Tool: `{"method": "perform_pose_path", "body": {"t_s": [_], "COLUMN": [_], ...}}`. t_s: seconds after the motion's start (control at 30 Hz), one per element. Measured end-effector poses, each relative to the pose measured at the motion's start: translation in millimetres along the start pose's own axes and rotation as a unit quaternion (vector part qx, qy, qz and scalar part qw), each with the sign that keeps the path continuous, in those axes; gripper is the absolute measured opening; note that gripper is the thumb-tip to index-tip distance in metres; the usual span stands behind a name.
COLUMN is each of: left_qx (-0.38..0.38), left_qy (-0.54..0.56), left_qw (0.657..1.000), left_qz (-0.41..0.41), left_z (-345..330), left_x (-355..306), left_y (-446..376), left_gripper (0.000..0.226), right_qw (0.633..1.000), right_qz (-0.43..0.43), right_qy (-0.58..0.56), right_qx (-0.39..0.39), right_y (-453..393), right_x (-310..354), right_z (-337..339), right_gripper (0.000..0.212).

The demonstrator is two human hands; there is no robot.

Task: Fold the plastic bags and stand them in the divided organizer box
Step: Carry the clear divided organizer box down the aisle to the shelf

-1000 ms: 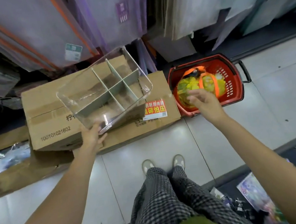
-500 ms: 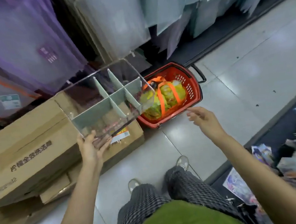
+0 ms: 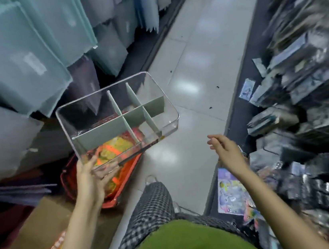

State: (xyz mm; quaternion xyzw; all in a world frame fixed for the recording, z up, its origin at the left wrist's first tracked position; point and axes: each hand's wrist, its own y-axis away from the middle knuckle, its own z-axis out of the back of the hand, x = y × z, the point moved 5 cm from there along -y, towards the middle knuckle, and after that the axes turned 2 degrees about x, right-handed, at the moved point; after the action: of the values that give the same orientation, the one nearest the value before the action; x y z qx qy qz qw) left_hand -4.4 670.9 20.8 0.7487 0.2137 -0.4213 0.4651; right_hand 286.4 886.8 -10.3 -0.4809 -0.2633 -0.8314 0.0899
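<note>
My left hand grips the near corner of a clear organizer box with pale green dividers and holds it up in the air, tilted; its compartments hold nothing. Below and behind it, on the floor, stands a red basket with yellow-green plastic bags and orange handles in it, partly seen through the box. My right hand hangs free over the aisle floor to the right of the box, fingers loosely spread, holding nothing.
A cardboard carton lies at the lower left. Hanging plastic folders fill the left shelving. Packaged goods crowd the right shelf. A tiled aisle floor runs ahead between them. My checked trouser legs are below.
The view has swung to the right, down the aisle. The box has been lifted higher in my left hand, now over the red basket. My right hand has drawn away from the basket toward the right shelf.
</note>
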Motion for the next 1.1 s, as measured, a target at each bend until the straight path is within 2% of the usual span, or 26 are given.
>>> {"method": "perform_pose_path", "body": {"t_s": [0.2, 0.43, 0.67, 0.8, 0.97, 1.1], "left_qx": [0.041, 0.06, 0.107, 0.131, 0.151, 0.144], "left_qy": [-0.052, -0.074, -0.088, -0.086, -0.086, -0.097], "left_qw": [0.997, 0.994, 0.989, 0.985, 0.979, 0.981], "left_qz": [0.035, 0.057, 0.055, 0.074, 0.108, 0.085], "left_z": [-101, -244, -447, -563, -709, -826], "left_x": [-14, -55, -113, -121, -117, -138], "left_y": [-98, -249, -389, -458, -545, -602], "left_gripper": [0.033, 0.044, 0.035, 0.033, 0.016, 0.026], "right_qw": [0.996, 0.993, 0.986, 0.977, 0.961, 0.96], "right_qz": [-0.042, -0.046, -0.043, -0.085, -0.126, -0.136], "right_qy": [-0.055, -0.045, -0.075, -0.097, -0.135, -0.145], "right_qx": [-0.06, -0.1, -0.14, -0.167, -0.206, -0.196], "right_y": [-89, -279, -426, -494, -607, -727], "right_x": [-5, 52, 112, 100, 76, 92], "right_z": [59, 128, 213, 263, 332, 397], "right_gripper": [0.017, 0.019, 0.017, 0.02, 0.018, 0.018]}}
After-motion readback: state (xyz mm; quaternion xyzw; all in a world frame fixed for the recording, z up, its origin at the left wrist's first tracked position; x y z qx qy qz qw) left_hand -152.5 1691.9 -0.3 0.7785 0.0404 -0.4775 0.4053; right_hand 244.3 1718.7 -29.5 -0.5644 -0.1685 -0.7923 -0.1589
